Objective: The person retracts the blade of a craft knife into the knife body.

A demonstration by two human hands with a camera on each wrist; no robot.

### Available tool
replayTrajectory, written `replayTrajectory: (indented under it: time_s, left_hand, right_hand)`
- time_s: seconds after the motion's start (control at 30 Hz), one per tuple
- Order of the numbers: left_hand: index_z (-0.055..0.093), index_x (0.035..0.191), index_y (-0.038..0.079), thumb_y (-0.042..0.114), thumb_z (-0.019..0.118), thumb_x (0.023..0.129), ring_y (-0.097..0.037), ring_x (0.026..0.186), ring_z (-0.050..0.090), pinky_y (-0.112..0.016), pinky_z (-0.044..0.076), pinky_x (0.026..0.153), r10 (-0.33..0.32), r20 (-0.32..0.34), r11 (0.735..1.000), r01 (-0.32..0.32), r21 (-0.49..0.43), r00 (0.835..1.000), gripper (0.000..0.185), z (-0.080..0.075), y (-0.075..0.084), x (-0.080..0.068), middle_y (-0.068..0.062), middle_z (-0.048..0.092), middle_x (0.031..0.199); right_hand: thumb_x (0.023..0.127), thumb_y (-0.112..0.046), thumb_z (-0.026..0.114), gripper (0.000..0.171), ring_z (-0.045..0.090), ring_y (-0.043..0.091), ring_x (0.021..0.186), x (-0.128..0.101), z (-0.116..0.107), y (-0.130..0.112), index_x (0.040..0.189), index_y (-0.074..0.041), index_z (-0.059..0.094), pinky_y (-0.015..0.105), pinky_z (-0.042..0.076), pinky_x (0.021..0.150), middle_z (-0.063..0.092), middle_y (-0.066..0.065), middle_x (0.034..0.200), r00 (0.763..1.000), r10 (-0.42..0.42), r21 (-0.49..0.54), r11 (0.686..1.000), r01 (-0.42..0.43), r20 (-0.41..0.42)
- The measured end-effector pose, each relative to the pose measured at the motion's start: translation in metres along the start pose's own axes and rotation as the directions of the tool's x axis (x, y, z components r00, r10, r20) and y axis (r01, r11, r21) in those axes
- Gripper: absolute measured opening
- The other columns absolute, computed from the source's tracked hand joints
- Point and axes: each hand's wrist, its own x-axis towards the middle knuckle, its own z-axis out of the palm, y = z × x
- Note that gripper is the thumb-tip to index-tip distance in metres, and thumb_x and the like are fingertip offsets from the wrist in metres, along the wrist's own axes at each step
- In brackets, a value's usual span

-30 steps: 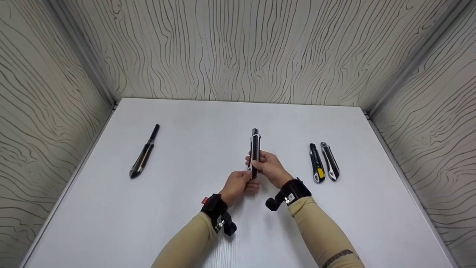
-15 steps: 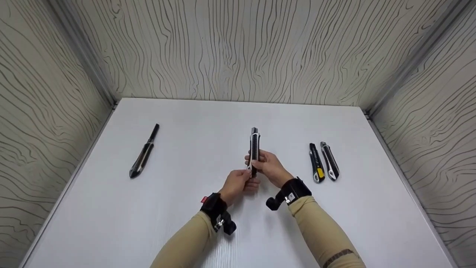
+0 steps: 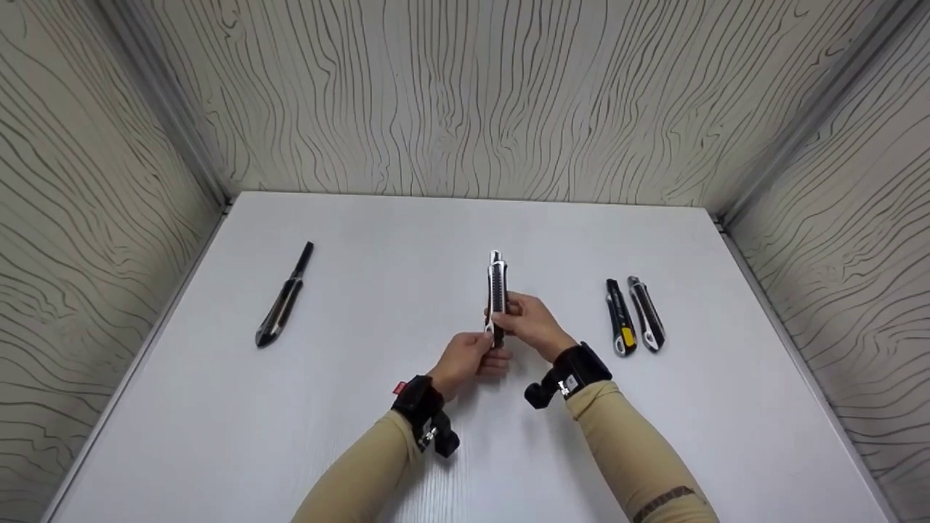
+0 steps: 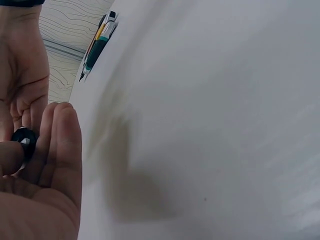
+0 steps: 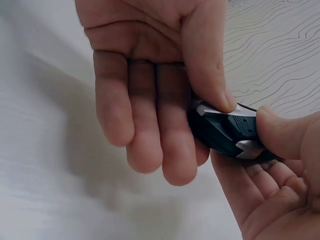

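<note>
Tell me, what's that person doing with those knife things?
A person holds one utility knife above the white table with both hands. The right hand grips its middle, and the left hand pinches its near end. Three more knives lie on the table: one on the left, a pair on the right.

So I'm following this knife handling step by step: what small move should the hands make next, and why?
Probably the left hand should turn or pull the end cap while the right hand steadies the body. The utility knife is held off the white table, tip pointing away, and the left fingertips already pinch its rear end. Whether the cap has loosened cannot be told.
</note>
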Motion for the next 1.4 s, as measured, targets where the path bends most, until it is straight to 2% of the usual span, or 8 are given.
replayTrajectory:
  time_s: [0.2,0.4,0.57,0.7,0.87,1.13,1.27,1.4]
  left_hand:
    - [0.057,0.112,-0.016,0.014,0.036,0.105,-0.038,0.1,0.07,-0.042,0.059,0.088,-0.005,0.016,1.0,0.004,0.026,1.0,0.037,0.002,-0.001,0.002,-0.033,0.067,0.11]
    - [0.058,0.117,-0.016,0.014,0.039,0.105,-0.038,0.099,0.07,-0.042,0.06,0.085,0.031,0.011,0.995,-0.032,0.099,0.999,0.037,0.002,-0.002,0.004,-0.029,0.07,0.106]
    - [0.06,0.116,-0.014,0.015,0.043,0.104,-0.028,0.086,0.073,-0.038,0.061,0.08,0.029,-0.001,0.989,-0.028,0.145,1.0,0.036,0.002,-0.002,0.006,-0.025,0.071,0.102]
    - [0.063,0.109,-0.013,0.013,0.045,0.102,-0.015,0.072,0.066,-0.033,0.06,0.07,0.039,-0.003,0.99,-0.039,0.133,0.999,0.032,0.002,-0.004,0.008,-0.02,0.071,0.092]
    - [0.064,0.105,-0.012,0.01,0.048,0.101,-0.015,0.069,0.063,-0.032,0.06,0.067,0.05,-0.009,0.992,-0.048,0.114,0.999,0.028,0.002,-0.006,0.01,-0.013,0.066,0.083]
    - [0.065,0.107,-0.011,0.01,0.049,0.1,-0.016,0.073,0.065,-0.035,0.061,0.071,0.038,-0.006,0.987,-0.037,0.154,0.999,0.028,0.003,-0.005,0.01,-0.016,0.069,0.088]
    - [0.063,0.111,-0.012,0.01,0.048,0.101,-0.017,0.076,0.068,-0.036,0.061,0.074,0.023,0.004,0.989,-0.024,0.145,1.0,0.028,0.005,-0.005,0.009,-0.025,0.071,0.1]
    - [0.059,0.117,-0.012,0.011,0.047,0.101,-0.022,0.084,0.072,-0.036,0.061,0.076,0.001,0.006,0.99,-0.001,0.142,1.0,0.03,0.008,-0.006,0.011,-0.028,0.069,0.108]
  right_hand:
    - [0.091,-0.003,0.063,0.047,0.069,0.019,0.096,0.001,-0.002,0.002,0.136,0.003,0.052,0.033,0.059,0.085,0.066,0.024,0.121,0.998,0.018,-0.051,0.998,-0.021,-0.067]
    - [0.091,-0.001,0.063,0.048,0.07,0.02,0.094,0.0,-0.004,0.002,0.136,0.008,0.049,0.032,0.06,0.081,0.065,0.027,0.12,0.996,0.02,-0.04,0.999,-0.023,-0.087]
    - [0.09,0.0,0.063,0.043,0.07,0.025,0.095,-0.001,-0.006,0.003,0.131,0.01,0.052,0.03,0.06,0.079,0.067,0.026,0.117,0.995,0.034,-0.045,0.998,-0.039,-0.098]
    - [0.09,0.0,0.063,0.043,0.069,0.02,0.092,-0.001,-0.008,0.004,0.13,0.01,0.053,0.03,0.06,0.078,0.066,0.026,0.118,0.995,0.034,-0.049,0.998,-0.039,-0.094]
    - [0.091,-0.001,0.063,0.046,0.068,0.016,0.09,-0.003,-0.014,0.006,0.133,0.012,0.05,0.032,0.06,0.079,0.064,0.029,0.121,0.996,0.027,-0.058,0.998,-0.032,-0.084]
    - [0.09,-0.001,0.063,0.046,0.068,0.016,0.09,-0.005,-0.023,0.01,0.133,0.011,0.05,0.029,0.06,0.078,0.063,0.029,0.123,0.994,0.06,-0.063,0.996,-0.066,-0.092]
    - [0.091,0.0,0.061,0.044,0.067,0.016,0.089,-0.006,-0.028,0.012,0.132,0.012,0.05,0.03,0.06,0.078,0.063,0.029,0.122,0.992,0.07,-0.072,0.994,-0.078,-0.101]
    - [0.093,-0.002,0.06,0.046,0.067,0.017,0.093,-0.008,-0.039,0.014,0.135,0.011,0.047,0.031,0.059,0.082,0.062,0.029,0.125,0.987,0.107,-0.088,0.989,-0.117,-0.117]
